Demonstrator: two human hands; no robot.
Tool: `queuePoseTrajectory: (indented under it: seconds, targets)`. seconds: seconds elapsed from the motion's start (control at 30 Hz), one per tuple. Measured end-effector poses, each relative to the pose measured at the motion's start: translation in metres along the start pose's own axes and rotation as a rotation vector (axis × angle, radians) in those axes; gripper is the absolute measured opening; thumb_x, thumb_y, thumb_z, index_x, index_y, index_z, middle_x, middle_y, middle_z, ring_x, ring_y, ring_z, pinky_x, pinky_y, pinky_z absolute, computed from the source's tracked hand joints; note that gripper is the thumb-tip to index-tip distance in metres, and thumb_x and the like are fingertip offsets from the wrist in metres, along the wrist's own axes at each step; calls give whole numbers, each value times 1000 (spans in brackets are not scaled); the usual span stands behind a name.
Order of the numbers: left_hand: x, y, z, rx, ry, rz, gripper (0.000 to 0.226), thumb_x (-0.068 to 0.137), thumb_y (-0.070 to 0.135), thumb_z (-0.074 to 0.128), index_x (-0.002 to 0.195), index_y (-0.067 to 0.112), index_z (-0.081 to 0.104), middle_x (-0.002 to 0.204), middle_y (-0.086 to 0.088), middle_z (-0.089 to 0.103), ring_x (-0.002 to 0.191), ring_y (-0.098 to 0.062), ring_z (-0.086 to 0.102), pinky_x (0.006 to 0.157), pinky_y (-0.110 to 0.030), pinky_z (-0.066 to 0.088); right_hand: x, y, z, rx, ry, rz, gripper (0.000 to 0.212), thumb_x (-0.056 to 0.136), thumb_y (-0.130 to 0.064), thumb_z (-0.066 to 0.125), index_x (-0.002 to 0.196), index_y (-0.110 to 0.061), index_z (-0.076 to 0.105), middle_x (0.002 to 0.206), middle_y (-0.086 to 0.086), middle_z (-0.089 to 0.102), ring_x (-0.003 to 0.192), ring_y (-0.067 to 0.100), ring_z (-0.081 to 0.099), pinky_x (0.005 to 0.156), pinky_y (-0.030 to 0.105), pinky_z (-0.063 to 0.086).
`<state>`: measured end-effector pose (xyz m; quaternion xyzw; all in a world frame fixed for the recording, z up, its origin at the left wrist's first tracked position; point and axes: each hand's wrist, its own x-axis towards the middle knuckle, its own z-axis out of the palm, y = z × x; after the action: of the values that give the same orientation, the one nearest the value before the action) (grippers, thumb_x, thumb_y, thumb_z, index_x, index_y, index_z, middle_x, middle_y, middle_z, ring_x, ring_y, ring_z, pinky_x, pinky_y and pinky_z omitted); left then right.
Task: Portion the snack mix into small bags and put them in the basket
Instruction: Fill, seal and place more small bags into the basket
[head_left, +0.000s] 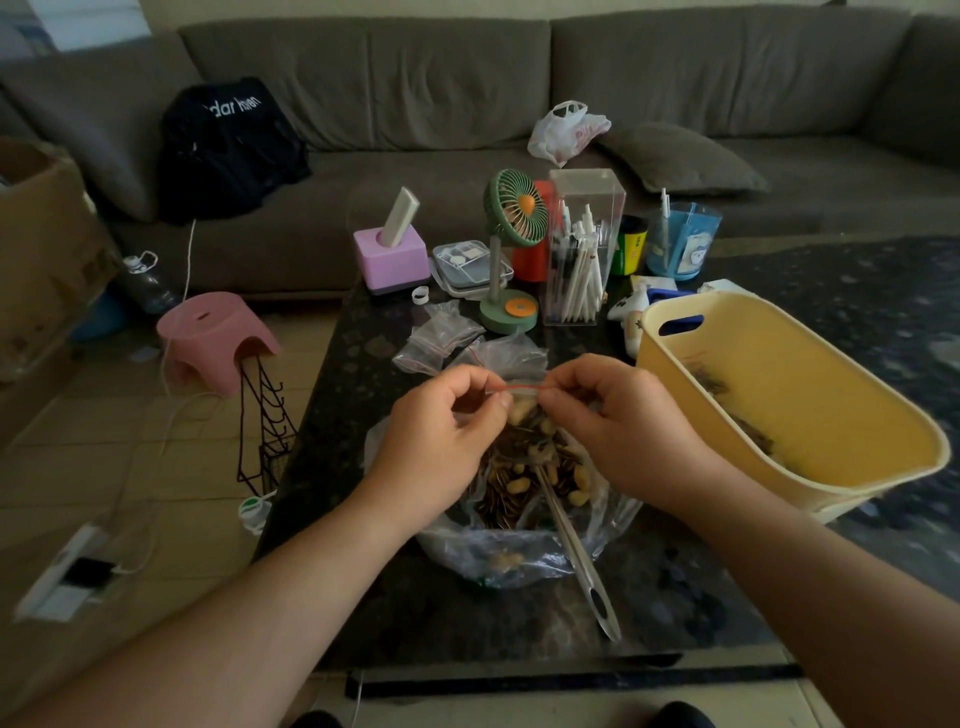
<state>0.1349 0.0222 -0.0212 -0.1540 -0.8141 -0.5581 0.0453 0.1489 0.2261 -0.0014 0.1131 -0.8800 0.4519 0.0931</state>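
A small clear zip bag (522, 410) with a red seal strip hangs between my hands, holding peanuts and seeds. My left hand (447, 434) pinches the left end of its seal; my right hand (618, 421) pinches the right end. Below them a large clear plastic bag of snack mix (519, 499) lies open on the dark table, with a metal spoon (576, 556) resting in it, handle toward me. The yellow basket (810, 395) stands at the right and holds some filled bags. Spare empty zip bags (441, 338) lie behind the big bag.
Behind the work spot stand a green desk fan (511, 249), a clear pen holder (579, 254), a pink box (392, 260) and cups. A pink stool (218, 338) and a wire rack (265, 431) are on the floor at the left. A sofa runs along the back.
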Motion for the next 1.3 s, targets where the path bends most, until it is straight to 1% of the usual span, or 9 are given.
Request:
queuePoseTrajectory:
  seconds: [0.1, 0.17, 0.3, 0.47, 0.6, 0.8, 0.93, 1.13, 1.3]
  targets:
    - [1, -2, -1, -21, 3, -3, 8, 102, 26, 69, 100, 33, 73, 91, 10, 78, 83, -11, 76, 82, -43, 65, -1, -3, 1, 26, -2, -14, 14, 95, -25, 74, 95, -38, 69, 87, -11, 71, 80, 3, 67, 71, 18, 55]
    - [0, -2, 1, -58, -6, -12, 8, 102, 27, 69, 100, 33, 73, 88, -1, 79, 83, -27, 77, 83, -57, 62, 0, -3, 1, 4, 13, -43, 13, 93, -25, 77, 93, -37, 70, 88, -11, 69, 83, 4, 66, 73, 20, 56]
    - [-1, -1, 4, -102, 5, -27, 9, 102, 25, 69, 99, 33, 73, 86, -9, 78, 83, -39, 74, 81, -64, 60, 1, -4, 3, -64, 21, -89, 4, 94, -24, 75, 94, -29, 73, 92, -13, 66, 87, 4, 64, 77, 25, 56]
    - [0, -3, 3, -112, 26, -17, 9, 101, 19, 70, 99, 26, 75, 90, 6, 79, 82, -14, 76, 81, -37, 65, 3, -3, 3, -104, 47, -127, 3, 94, -27, 73, 97, -25, 73, 95, -13, 64, 88, 4, 64, 78, 29, 57]
    - [1, -5, 2, -84, 35, 5, 9, 100, 18, 72, 97, 26, 76, 89, 10, 78, 82, -5, 74, 75, -22, 60, 4, -2, 4, -124, 32, -168, 5, 93, -27, 73, 98, -25, 72, 97, -13, 63, 90, 3, 63, 80, 23, 56]
    - [2, -12, 4, -76, 28, 11, 8, 98, 23, 75, 97, 31, 78, 93, 5, 79, 87, -17, 77, 85, -46, 64, 5, -2, 3, -152, 34, -178, 6, 94, -19, 73, 90, -24, 72, 91, -12, 63, 85, 2, 62, 73, 13, 49]
    - [2, -10, 4, -57, 39, 19, 9, 98, 23, 74, 97, 31, 77, 92, 7, 79, 87, -16, 76, 86, -46, 64, 5, -4, 0, -58, -9, -65, 13, 91, -30, 78, 103, -28, 72, 94, -12, 69, 88, 3, 67, 78, 20, 57]
    - [1, -10, 4, -45, 4, 2, 8, 99, 24, 74, 99, 30, 78, 92, 6, 80, 87, -15, 78, 85, -49, 65, 6, -6, 4, -172, -24, -190, 5, 93, -18, 76, 98, -20, 75, 90, -18, 61, 87, -5, 59, 75, 8, 46]
    - [2, -10, 2, 16, 58, -9, 6, 92, 31, 82, 97, 33, 81, 89, 15, 80, 85, -5, 76, 83, -42, 65, 8, -5, 1, -181, -45, -159, 4, 93, -22, 76, 96, -23, 75, 89, -18, 63, 88, -6, 60, 75, 9, 48]
